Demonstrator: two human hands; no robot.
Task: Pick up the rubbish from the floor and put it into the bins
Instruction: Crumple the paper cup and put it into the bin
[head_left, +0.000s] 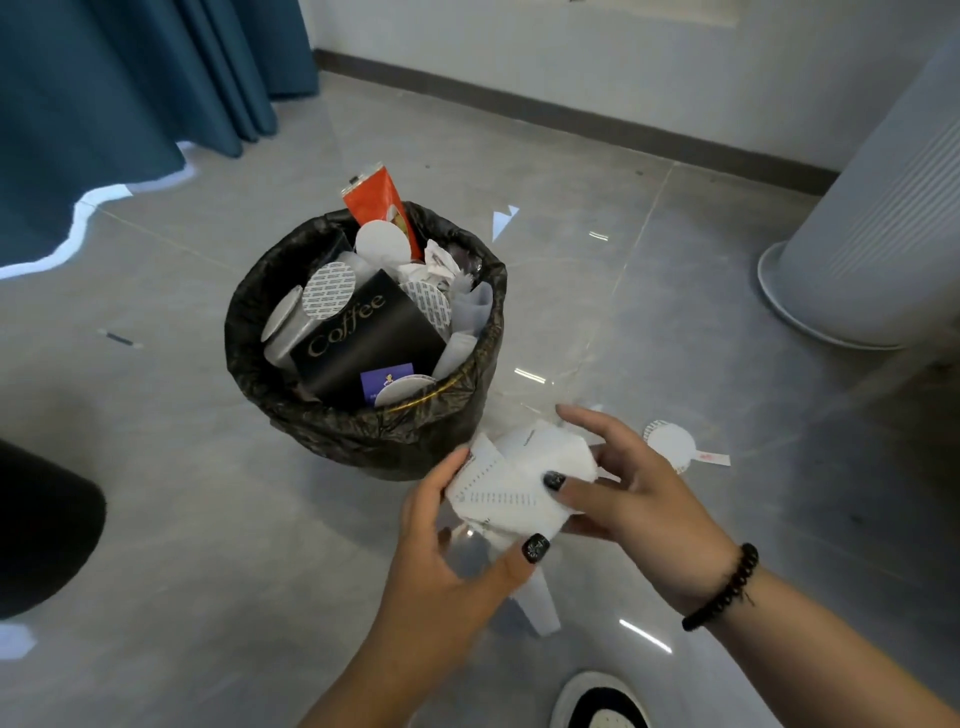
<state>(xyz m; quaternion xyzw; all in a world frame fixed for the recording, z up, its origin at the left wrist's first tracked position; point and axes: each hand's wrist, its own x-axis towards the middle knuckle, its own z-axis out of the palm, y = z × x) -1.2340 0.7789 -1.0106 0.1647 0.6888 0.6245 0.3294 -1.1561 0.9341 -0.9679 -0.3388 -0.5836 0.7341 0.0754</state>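
Observation:
A small bin (291, 415) lined with a black bag stands on the grey floor, packed with a black coffee box (363, 338), a red tube (382, 205) and white discs. Just in front of it, to the right, both hands hold a bundle of white paper wrappers (511, 480). My left hand (452, 561) grips the bundle from below with the thumb over it. My right hand (628, 488) pinches it from the right side. A white round seal with a tab (672, 447) lies on the floor beyond my right hand.
A thin dark stick (120, 338) lies on the floor left of the bin, and a small white scrap (503, 221) lies behind it. A tall white ribbed appliance (872, 234) stands at the right, blue curtains (130, 93) at the left. My shoe (600, 704) is at the bottom.

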